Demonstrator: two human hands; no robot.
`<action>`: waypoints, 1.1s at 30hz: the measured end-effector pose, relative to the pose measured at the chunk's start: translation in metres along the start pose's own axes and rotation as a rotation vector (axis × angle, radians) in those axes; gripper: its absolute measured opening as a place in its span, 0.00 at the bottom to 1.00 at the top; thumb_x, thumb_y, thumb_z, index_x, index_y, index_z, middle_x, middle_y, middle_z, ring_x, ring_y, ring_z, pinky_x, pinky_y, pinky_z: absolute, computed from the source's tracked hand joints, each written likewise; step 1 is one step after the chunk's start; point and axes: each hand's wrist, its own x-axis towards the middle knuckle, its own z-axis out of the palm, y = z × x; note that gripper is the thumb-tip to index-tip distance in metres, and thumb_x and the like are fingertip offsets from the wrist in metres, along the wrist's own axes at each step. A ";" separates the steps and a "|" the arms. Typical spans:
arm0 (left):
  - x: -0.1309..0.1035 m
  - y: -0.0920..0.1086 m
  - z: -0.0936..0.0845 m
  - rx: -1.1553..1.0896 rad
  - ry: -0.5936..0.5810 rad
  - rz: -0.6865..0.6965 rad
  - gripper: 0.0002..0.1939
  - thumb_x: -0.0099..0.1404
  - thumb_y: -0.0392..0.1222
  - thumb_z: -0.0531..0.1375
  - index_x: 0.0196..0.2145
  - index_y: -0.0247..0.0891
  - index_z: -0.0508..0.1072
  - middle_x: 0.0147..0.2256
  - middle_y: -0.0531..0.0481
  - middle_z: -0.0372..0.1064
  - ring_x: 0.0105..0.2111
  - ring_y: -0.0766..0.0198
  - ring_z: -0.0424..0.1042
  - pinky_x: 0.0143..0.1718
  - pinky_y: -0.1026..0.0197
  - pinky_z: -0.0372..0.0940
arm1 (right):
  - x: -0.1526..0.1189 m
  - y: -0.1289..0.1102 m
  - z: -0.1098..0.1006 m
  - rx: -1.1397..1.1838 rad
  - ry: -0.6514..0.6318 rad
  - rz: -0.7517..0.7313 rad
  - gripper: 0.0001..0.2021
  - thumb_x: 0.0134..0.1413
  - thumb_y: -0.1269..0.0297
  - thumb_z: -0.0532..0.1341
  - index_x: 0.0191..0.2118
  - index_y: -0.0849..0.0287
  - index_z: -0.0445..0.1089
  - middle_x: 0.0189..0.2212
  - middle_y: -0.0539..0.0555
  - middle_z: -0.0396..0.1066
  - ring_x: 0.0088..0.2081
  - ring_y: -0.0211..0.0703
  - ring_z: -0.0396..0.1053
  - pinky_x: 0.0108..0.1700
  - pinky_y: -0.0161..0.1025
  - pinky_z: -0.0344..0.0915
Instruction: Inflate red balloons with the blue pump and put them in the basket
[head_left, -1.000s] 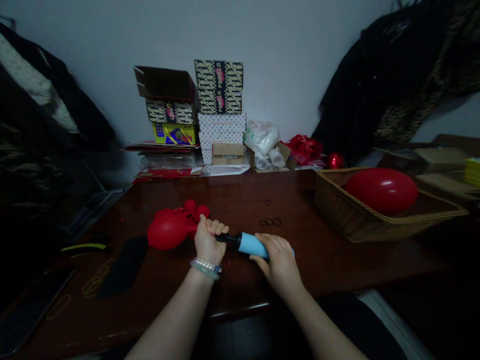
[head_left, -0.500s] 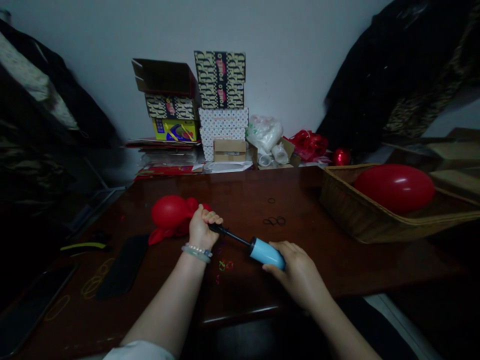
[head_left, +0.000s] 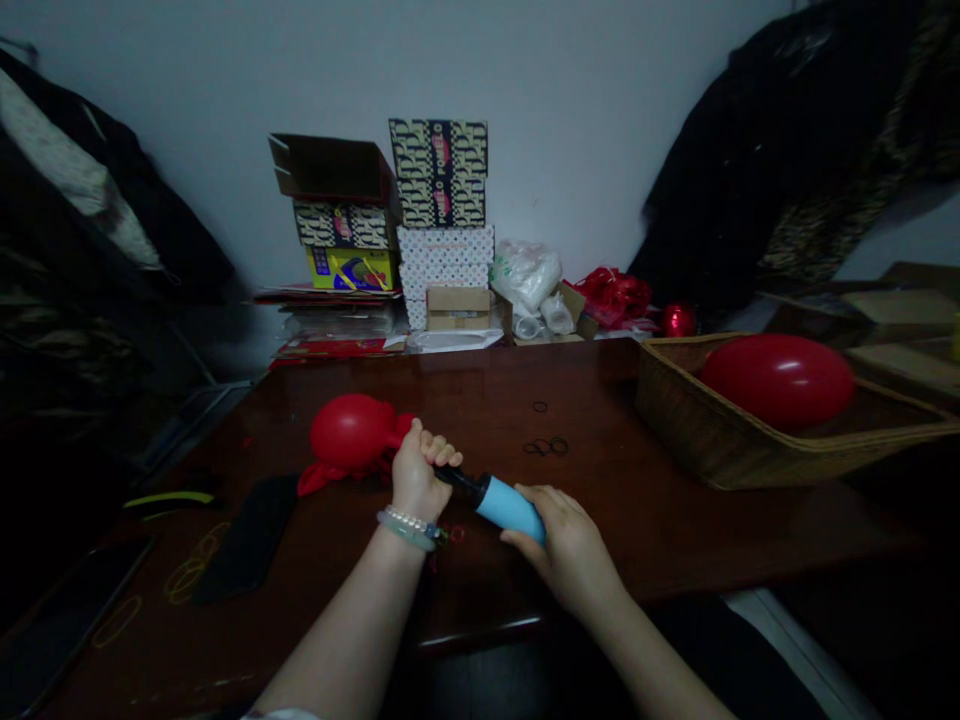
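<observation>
My left hand (head_left: pixel 421 470) is closed round the black end of a blue hand pump (head_left: pixel 511 508), with a beaded bracelet and a bangle at its wrist. Wrapped round the far end of the blue barrel is my right hand (head_left: pixel 566 540). A partly filled red balloon (head_left: pixel 351 430) lies beyond my left hand, its neck running to the fingers. Whether the neck sits on a nozzle is hidden by that hand. Limp red balloons (head_left: pixel 319 478) lie under and beside the filled part.
A wicker basket (head_left: pixel 720 470) with a large red balloon (head_left: pixel 780 378) stands at the right. Black bands (head_left: pixel 547 446) lie mid-table; yellow bands (head_left: pixel 191 570), a dark flat object (head_left: pixel 251 540) and a phone (head_left: pixel 67 600) at the left. Stacked boxes (head_left: pixel 442 250) line the wall.
The black rod between pump handle and blue barrel shows much shorter now: the barrel has moved in towards my left hand. The red balloon looks slightly larger.
</observation>
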 end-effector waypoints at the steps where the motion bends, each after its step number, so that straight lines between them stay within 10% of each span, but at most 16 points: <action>1: 0.002 0.007 -0.002 -0.007 -0.001 0.013 0.25 0.67 0.44 0.54 0.17 0.39 0.46 0.12 0.60 0.42 0.11 0.74 0.47 0.17 0.66 0.50 | 0.001 0.001 -0.001 -0.013 -0.001 -0.007 0.24 0.49 0.59 0.67 0.52 0.59 0.65 0.46 0.59 0.72 0.46 0.52 0.69 0.48 0.49 0.66; 11: 0.019 0.066 -0.017 -0.048 -0.002 0.095 0.23 0.69 0.40 0.49 0.17 0.39 0.47 0.11 0.60 0.44 0.11 0.73 0.49 0.16 0.66 0.50 | 0.000 0.011 -0.006 -0.064 0.026 0.002 0.24 0.50 0.61 0.67 0.53 0.57 0.65 0.48 0.58 0.71 0.48 0.53 0.68 0.51 0.50 0.64; 26: -0.008 -0.002 0.006 0.051 -0.033 -0.024 0.25 0.66 0.44 0.55 0.17 0.39 0.47 0.12 0.60 0.42 0.11 0.74 0.47 0.16 0.66 0.49 | -0.004 -0.011 0.008 0.022 0.062 0.036 0.24 0.47 0.62 0.69 0.51 0.58 0.65 0.45 0.58 0.72 0.45 0.52 0.68 0.49 0.49 0.65; 33: 0.000 0.026 -0.002 -0.020 -0.012 0.055 0.24 0.68 0.42 0.52 0.17 0.39 0.47 0.11 0.60 0.43 0.11 0.73 0.48 0.17 0.66 0.50 | 0.003 -0.005 -0.005 -0.027 0.034 -0.018 0.25 0.49 0.59 0.67 0.54 0.57 0.64 0.48 0.59 0.71 0.47 0.53 0.69 0.49 0.49 0.64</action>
